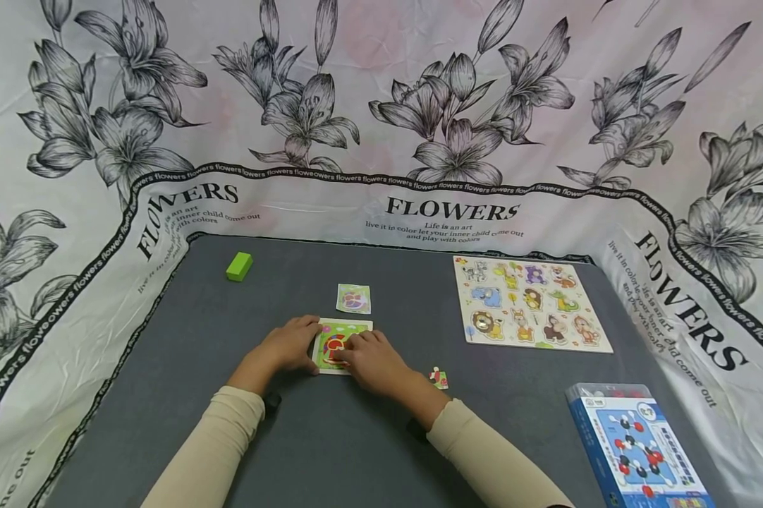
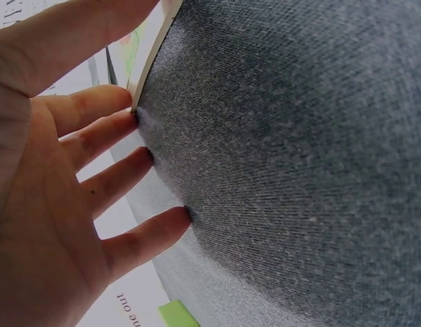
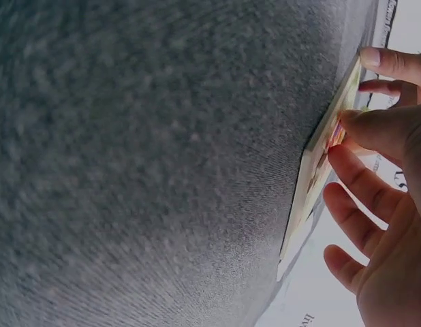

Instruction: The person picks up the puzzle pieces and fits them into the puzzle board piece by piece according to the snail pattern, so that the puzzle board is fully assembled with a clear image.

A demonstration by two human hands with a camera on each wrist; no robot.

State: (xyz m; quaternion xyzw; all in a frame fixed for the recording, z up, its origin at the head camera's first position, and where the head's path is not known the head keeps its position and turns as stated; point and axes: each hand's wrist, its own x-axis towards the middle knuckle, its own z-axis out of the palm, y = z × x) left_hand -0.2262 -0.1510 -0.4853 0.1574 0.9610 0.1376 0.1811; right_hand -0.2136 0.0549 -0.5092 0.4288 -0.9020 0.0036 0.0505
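Note:
A small square puzzle board (image 1: 323,358) with a green picture and pale rim lies on the dark cloth. My left hand (image 1: 288,346) holds it from the left, thumb at the near corner and fingertips at the far one. In the left wrist view, the board's pale edge (image 2: 150,58) runs between thumb and forefinger, the other fingers spread on the cloth. My right hand (image 1: 379,363) is over the board's right side. Its thumb and forefinger pinch a small colourful puzzle piece (image 3: 337,133) at the board's surface, as the right wrist view shows.
A small picture card (image 1: 353,299) lies just beyond the board. Loose puzzle pieces (image 1: 440,379) are beside the right forearm. A green block (image 1: 239,267) sits at the far left, an animal puzzle (image 1: 508,331) at the far right. A blue-and-white molecule-model box (image 1: 642,451) stands near right.

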